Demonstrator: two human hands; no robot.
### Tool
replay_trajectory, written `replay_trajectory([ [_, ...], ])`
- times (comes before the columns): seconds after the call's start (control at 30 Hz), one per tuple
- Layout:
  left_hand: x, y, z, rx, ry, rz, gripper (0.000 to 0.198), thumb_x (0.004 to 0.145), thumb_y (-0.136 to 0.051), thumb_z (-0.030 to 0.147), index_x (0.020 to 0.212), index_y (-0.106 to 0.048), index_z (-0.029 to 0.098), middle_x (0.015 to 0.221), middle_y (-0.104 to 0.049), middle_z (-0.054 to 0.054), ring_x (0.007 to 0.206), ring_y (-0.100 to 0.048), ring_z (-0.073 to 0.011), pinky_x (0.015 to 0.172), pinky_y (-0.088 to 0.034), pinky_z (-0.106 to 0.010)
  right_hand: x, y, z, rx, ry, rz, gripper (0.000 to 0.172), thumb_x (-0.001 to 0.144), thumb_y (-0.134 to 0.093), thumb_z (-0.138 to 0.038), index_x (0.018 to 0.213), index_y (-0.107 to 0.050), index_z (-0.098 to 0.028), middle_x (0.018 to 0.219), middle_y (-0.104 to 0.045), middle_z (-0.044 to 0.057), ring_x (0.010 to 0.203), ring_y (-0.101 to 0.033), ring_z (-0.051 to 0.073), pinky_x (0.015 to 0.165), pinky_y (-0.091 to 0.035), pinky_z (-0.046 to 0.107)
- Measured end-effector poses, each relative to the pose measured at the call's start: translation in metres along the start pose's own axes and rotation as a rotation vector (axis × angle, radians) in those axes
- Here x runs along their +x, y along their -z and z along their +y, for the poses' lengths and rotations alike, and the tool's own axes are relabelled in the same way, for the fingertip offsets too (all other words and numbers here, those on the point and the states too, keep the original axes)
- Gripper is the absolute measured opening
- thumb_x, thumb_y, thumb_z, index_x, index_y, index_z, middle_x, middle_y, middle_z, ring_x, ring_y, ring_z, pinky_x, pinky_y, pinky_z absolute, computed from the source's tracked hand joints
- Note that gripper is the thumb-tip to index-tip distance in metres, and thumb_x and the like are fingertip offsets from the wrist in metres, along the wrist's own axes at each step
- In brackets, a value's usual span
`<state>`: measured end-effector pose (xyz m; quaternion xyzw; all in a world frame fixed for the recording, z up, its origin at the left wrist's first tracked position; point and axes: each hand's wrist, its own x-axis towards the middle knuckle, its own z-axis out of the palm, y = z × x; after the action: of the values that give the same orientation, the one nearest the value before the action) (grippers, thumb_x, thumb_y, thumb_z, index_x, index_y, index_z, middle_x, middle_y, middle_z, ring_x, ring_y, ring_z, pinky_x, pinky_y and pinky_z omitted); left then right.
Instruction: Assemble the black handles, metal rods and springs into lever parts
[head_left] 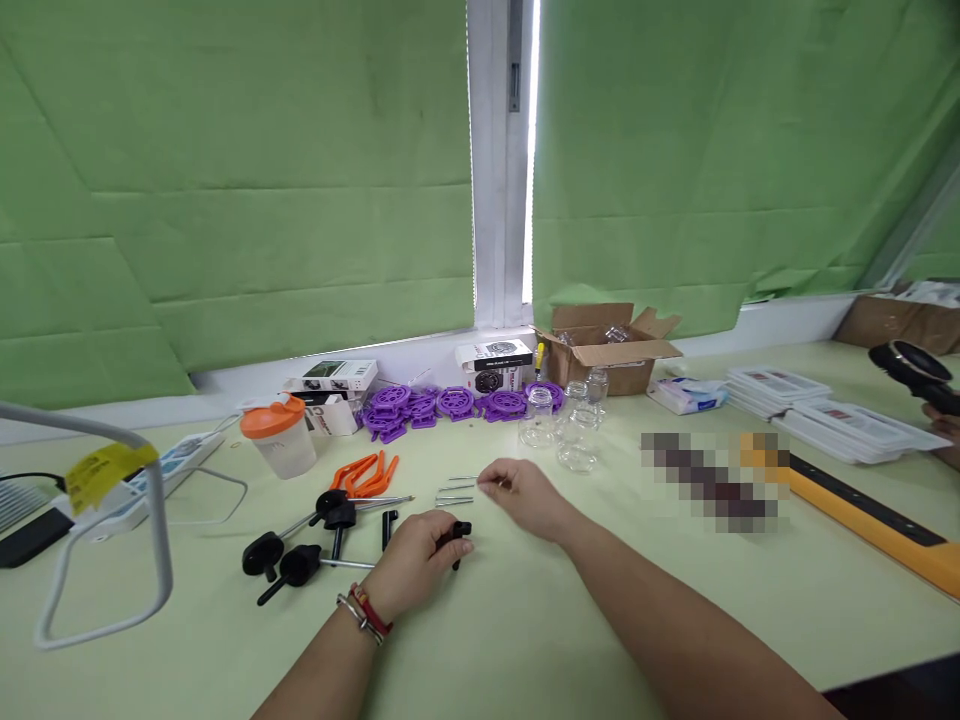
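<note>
My left hand [420, 562] is closed around a small black plastic part [463, 528], whose end sticks out past the thumb. Just ahead, my right hand [529, 497] pinches the right end of a thin metal rod [463, 478]; its fingers hide that end. More short metal rods [454, 499] lie beside it on the table. Left of my left hand is another small black part [389, 527]. Several black crank-like pieces with metal shafts [301, 565] lie farther left, and orange handle-shaped pieces [367, 476] are behind them.
Purple plastic frames [456, 402], clear plastic cups [577, 455] and an open cardboard box [611, 365] line the back. An orange-lidded container [279, 438] stands left, near a power strip [161, 480]. White trays [862, 428] and a yellow-black bar [870, 515] lie right. At the right edge, another person's hand [943, 425] shows.
</note>
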<state>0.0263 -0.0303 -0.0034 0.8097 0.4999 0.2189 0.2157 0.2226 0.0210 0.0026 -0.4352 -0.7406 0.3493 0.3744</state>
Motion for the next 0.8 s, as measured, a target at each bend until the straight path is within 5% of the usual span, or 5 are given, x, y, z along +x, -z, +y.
replay_trajectory([
  [0.1,0.000,0.000,0.000,0.002,0.001,-0.004,0.029,0.081,-0.048,0.041,0.066,-0.054,0.017,0.064,-0.052,0.001,0.061,-0.044,-0.0120,0.056,-0.030,-0.023,0.011,0.030,0.024,-0.265,-0.107,0.123,0.018,0.077,-0.049,-0.023,0.082,-0.065,-0.018,0.081,-0.065,0.003,0.069,-0.056,0.014,0.064,-0.042,0.024],
  [0.23,0.000,0.001,0.000,0.002,0.016,-0.015,0.029,0.082,-0.048,0.041,0.066,-0.055,0.017,0.064,-0.052,0.001,0.061,-0.045,-0.0120,0.055,-0.030,-0.023,0.020,0.050,0.054,-0.431,-0.198,0.127,0.016,0.073,-0.050,-0.016,0.075,-0.066,-0.017,0.080,-0.066,0.005,0.072,-0.058,0.017,0.066,-0.041,0.026],
  [0.8,0.000,0.001,-0.002,0.015,0.011,-0.011,0.029,0.082,-0.048,0.042,0.067,-0.055,0.017,0.065,-0.054,0.001,0.061,-0.045,-0.0121,0.055,-0.030,-0.023,0.029,0.042,0.068,-0.554,-0.193,-0.003,0.012,0.069,-0.061,-0.016,0.075,-0.071,-0.019,0.084,-0.067,0.006,0.081,-0.059,0.018,0.068,-0.038,0.023],
])
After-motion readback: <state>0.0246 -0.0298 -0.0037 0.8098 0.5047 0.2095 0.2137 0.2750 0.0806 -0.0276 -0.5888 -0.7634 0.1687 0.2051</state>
